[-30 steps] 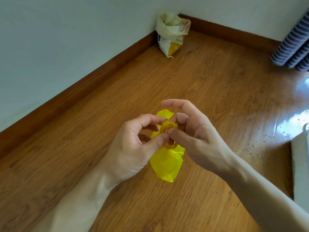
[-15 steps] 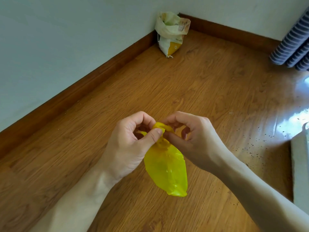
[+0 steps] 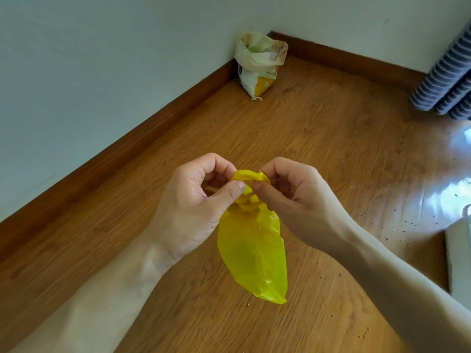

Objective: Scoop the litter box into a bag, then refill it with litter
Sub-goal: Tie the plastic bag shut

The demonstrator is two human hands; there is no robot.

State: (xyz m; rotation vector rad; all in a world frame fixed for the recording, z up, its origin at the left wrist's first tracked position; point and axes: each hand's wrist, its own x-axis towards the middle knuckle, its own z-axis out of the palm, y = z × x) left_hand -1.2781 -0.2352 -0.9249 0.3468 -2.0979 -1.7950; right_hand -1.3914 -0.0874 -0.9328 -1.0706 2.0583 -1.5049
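From my head camera, looking down: I have one yellow bag [image 3: 251,250] hanging in the air over the wooden floor [image 3: 331,154], between my two hands. My left hand [image 3: 193,207] pinches the twisted neck of the bag with thumb against curled fingers [image 3: 230,191], and my right hand [image 3: 293,200] pinches the other end of the loop the same way, its fingers curled in toward the palm. Both hands are closed on the plastic; neither is free.

I judge the step in hand to be tying off the bag: the neck is wound into a loop just above the bulging body, which looks as if it holds something, though I cannot see what through the plastic. If so, the scooping half is about over and the refill is not yet begun.

The next move, as I read it, calls for pulling the two ends apart to draw the knot snug, gently enough that the thin plastic does not tear, then setting the bag down and going for the litter.

One litter sack [image 3: 258,64], top rolled open, stands in the far corner against the skirting board, well apart from my hands. A white edge [image 3: 458,256] shows at the right border; it may be the litter box, I cannot tell. One striped thing [image 3: 443,80] sits at upper right. Dark grains [image 3: 387,225] lie scattered on the floor near that white edge, too many to count.
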